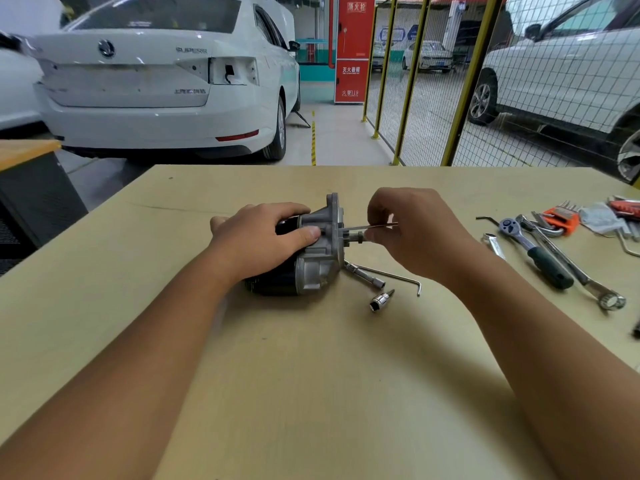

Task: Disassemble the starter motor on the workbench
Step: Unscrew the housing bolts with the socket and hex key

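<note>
The starter motor (313, 266) lies on its side at the middle of the workbench (311, 375), black body to the left and silver flanged housing to the right. My left hand (258, 242) grips it from above, thumb against the housing. Just right of the flange, my right hand (410, 230) pinches a thin long bolt (360, 227) that sticks out horizontally from the flange. Below the bolt, the motor's short shaft end (356, 238) shows.
Below the flange lie a socket extension (365, 273), a hex key (394, 276) and a loose socket (380, 301). Further right are a ratchet (535, 252), a combination spanner (575, 268), another small spanner (493, 244) and an orange hex key set (561, 220).
</note>
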### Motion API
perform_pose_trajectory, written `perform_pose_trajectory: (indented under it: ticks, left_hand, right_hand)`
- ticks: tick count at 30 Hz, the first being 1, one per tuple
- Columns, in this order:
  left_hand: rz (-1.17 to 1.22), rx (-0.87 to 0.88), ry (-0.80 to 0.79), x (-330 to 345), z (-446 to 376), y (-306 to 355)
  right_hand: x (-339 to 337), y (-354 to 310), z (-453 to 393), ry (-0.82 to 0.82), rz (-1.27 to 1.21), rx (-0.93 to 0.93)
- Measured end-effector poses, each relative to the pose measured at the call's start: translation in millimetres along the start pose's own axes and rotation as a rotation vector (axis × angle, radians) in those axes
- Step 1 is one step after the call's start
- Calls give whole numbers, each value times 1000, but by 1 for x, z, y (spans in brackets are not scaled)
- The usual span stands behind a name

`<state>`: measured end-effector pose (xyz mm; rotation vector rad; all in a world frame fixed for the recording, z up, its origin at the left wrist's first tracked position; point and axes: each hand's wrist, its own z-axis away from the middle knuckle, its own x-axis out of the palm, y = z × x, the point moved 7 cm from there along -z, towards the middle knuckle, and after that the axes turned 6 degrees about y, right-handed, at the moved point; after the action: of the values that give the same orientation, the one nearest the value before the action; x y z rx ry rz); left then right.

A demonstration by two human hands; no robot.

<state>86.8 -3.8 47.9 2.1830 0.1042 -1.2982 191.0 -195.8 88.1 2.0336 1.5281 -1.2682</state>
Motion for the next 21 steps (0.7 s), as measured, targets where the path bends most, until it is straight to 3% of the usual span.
perform_pose_trajectory:
  ticks: [6,13,17,21]
  left_hand:
    - [27,-6,18,0,-1,1]
    - [5,4,12,0,0,3]
    - [5,3,24,0,1,2]
    - [29,-25,55,-1,0,1]
  right_hand:
    - [9,-3,-1,-74,-49,-28]
    - [3,-2,0,54,184,-23]
    - [5,-4,0,4,-36,-38]
    - [9,-1,-2,-42,-77,-69]
